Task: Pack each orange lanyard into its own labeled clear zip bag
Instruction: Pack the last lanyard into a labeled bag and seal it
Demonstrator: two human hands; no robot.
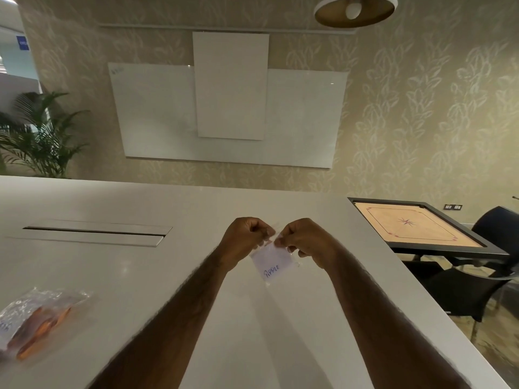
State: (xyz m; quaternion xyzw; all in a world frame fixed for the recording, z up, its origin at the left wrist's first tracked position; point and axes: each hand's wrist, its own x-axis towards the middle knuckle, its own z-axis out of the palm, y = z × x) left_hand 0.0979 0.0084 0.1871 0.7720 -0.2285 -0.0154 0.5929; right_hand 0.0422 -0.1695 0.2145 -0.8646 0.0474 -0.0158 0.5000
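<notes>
**Bag "APPLE": mouth held at both corners, nothing inside yet**

Step in hand (judged): opening the zip bag (271, 263) to take a lanyard. No orange shows through the plastic, so I read it as unfilled.

Hands: left hand (247, 238) and right hand (304, 241) are raised above the desk (168, 276), knuckles close together. The fingers (278, 242) of each hand are curled and pinch the bag's top edge, one hand per corner. Whether the zip lips are parted cannot be told; the edge is hidden between the fingertips.

Bag: small, clear, hanging down from the pinch, clear of the desk. White label faces the camera, handwritten "APPLE" in blue, slightly tilted.

Next move calls for: pulling the two lips apart, then one hand free to fetch a lanyard. No loose lanyard is in view.

Near the desk's left edge lies a filled bag (36, 318), crinkled, with orange strap inside.
</notes>
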